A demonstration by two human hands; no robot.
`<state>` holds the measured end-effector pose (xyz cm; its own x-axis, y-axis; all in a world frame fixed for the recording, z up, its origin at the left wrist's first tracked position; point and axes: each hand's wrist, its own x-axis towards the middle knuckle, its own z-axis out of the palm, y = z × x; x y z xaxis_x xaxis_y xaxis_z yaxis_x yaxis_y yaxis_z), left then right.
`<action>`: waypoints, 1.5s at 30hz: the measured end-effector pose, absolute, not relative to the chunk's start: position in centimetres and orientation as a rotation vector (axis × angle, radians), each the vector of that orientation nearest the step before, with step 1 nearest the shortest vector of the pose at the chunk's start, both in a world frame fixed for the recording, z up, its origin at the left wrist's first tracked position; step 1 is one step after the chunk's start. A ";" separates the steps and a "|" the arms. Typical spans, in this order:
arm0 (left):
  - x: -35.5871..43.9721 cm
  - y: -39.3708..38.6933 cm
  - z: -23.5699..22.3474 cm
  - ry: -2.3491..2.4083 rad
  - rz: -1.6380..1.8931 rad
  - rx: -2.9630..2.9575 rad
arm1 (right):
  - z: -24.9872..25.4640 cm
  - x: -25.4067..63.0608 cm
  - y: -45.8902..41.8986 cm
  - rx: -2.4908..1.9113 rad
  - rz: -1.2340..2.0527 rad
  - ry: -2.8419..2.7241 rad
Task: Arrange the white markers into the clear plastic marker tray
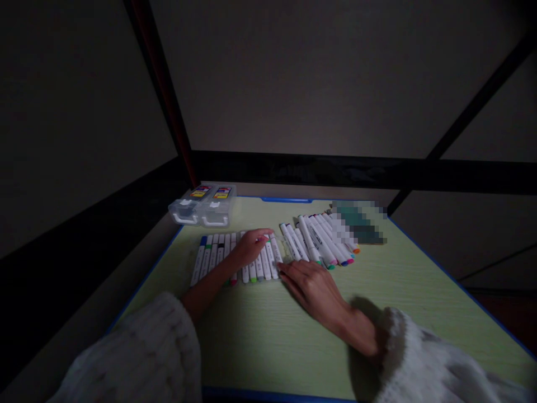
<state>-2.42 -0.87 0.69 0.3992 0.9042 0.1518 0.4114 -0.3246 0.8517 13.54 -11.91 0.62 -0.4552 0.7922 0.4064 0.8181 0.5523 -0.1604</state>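
Observation:
White markers [267, 263] with coloured caps lie side by side in a flat row, on what looks like a clear plastic holder. My left hand [250, 246] reaches across the upper part of this row, forefinger stretched to the right and thumb below it; it hides several markers. At the row's lower right end, the fingertips of my right hand [310, 282] touch the last marker, the fingers stretched to the left and close together. Just beyond my right hand, a loose pile of white markers [312, 240] is fanned out, with pink, green, blue and orange ends.
Two clear plastic cases [217, 215] with handles and bright labels stand at the table's back left. A greenish, blurred-out flat item [361, 224] lies at the back right. The pale table [268, 336] has a blue edge, with dark-framed walls behind and to the left.

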 end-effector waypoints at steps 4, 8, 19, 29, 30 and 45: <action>-2.4 -1.0 0.9 1.082 0.820 1.967 | 0.6 13.5 -11.7 -1.334 -0.083 -2.353; -2.5 -1.1 1.1 1.068 0.797 2.001 | 0.8 13.4 -11.8 -1.337 -0.092 -2.363; -2.8 -0.7 0.7 1.025 0.697 2.181 | 1.1 13.4 -12.1 -1.327 -0.080 -2.407; -2.9 -0.8 0.9 1.027 0.649 2.262 | 1.1 13.6 -12.2 -1.281 -0.085 -2.438; -2.9 -0.8 1.0 1.029 0.643 2.262 | 1.1 13.7 -12.2 -1.283 -0.082 -2.440; -3.3 -0.7 0.9 1.001 0.632 2.454 | 1.3 13.2 -12.6 -1.308 -0.149 -2.485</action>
<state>-3.32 -0.66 0.90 0.6387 0.7273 0.2511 0.5393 -0.6559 0.5282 13.22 -12.62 1.27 -0.5254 0.7827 0.3337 0.8170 0.5736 -0.0591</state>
